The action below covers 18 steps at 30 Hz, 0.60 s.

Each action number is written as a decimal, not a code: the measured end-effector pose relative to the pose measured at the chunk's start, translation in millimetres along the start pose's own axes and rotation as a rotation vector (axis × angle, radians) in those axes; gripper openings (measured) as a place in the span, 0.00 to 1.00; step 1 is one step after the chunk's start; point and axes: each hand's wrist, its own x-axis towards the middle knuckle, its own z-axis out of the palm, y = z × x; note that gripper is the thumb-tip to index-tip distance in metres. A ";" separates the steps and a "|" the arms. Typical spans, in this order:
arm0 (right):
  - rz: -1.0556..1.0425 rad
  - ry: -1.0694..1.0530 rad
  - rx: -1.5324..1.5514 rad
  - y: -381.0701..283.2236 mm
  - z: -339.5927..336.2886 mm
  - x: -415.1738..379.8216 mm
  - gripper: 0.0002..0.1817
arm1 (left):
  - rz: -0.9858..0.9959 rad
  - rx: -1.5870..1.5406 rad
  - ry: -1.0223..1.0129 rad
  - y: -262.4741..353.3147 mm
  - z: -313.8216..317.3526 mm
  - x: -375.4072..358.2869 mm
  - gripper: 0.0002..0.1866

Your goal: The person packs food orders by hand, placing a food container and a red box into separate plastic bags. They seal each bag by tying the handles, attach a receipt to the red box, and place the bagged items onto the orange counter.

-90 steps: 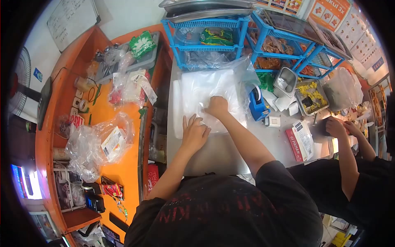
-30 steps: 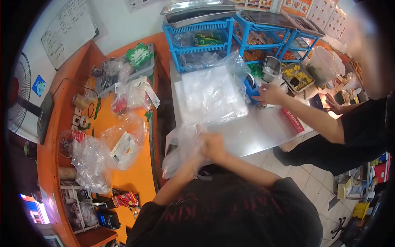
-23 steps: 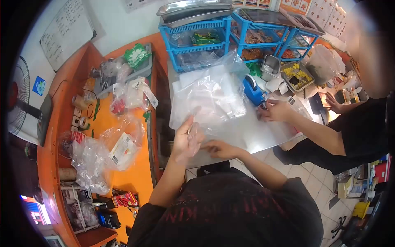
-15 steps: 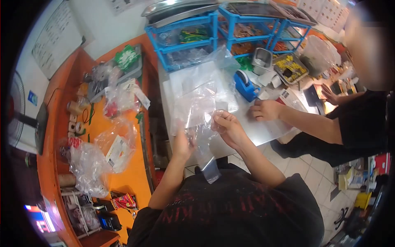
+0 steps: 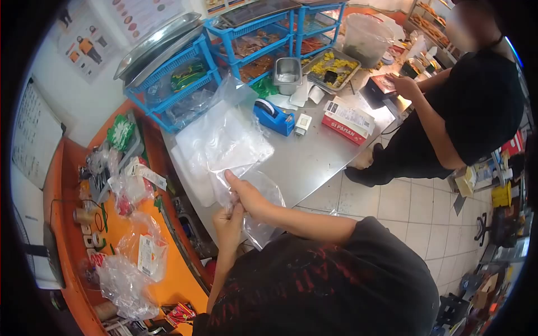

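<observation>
A clear plastic bag (image 5: 265,229) is between my two hands over the near edge of the metal table. My left hand (image 5: 228,225) is closed, fingertips pinching the bag from below. Just above it, my right hand (image 5: 249,197) grips the same bag with the thumb stretched along the plastic. The two hands touch or nearly touch. Beyond them a pile of clear plastic bags (image 5: 196,137) covers the table's left part, and it overlaps the held bag in view. A blue tape dispenser (image 5: 274,117) stands right of the pile.
A red and white box (image 5: 348,120) lies on the metal table (image 5: 305,162), near a metal container (image 5: 287,75) and a tray of yellow pieces (image 5: 332,70). Blue racks (image 5: 252,47) stand behind. At right a co-worker (image 5: 471,106) handles a dark box. Plastic-wrapped goods fill the orange counter (image 5: 182,263).
My view has turned right. My hands, apart before, have come together on the bag. The co-worker's hand has left the table by the tape dispenser, and the red and white box now shows fully.
</observation>
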 end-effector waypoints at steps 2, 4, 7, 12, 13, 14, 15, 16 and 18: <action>-0.227 -0.037 -0.441 -8.1 -8.2 -9.7 0.23 | 0.049 0.274 -0.099 23.9 -16.3 -3.0 0.06; -0.722 0.072 -1.156 -17.6 -47.6 1.1 0.22 | 0.332 0.746 0.193 14.5 -72.6 10.7 0.13; -0.795 0.536 -1.481 -89.6 -96.1 -8.1 0.17 | 0.426 0.825 0.528 20.5 -163.2 19.2 0.17; -0.752 0.573 -0.410 -75.6 -75.5 1.8 0.13 | 0.409 0.227 0.611 -13.9 -125.3 33.1 0.06; -0.420 0.431 0.215 -71.2 -69.6 4.6 0.15 | 0.309 -0.199 0.576 -22.1 -122.1 38.0 0.07; -0.424 0.433 0.220 -68.8 -79.5 3.6 0.15 | 0.139 -0.481 0.318 -20.3 -128.3 38.5 0.14; -0.211 -0.029 0.281 -65.2 -97.7 1.8 0.21 | 0.138 -0.479 0.313 -19.3 -129.7 37.3 0.14; 0.010 -0.490 0.328 -64.4 -108.0 1.3 0.28 | 0.019 -0.618 0.251 -2.2 -119.1 28.7 0.15; 0.069 -0.225 0.244 -88.7 -92.9 -7.7 0.32 | -0.097 -0.606 0.068 21.7 -93.7 11.5 0.20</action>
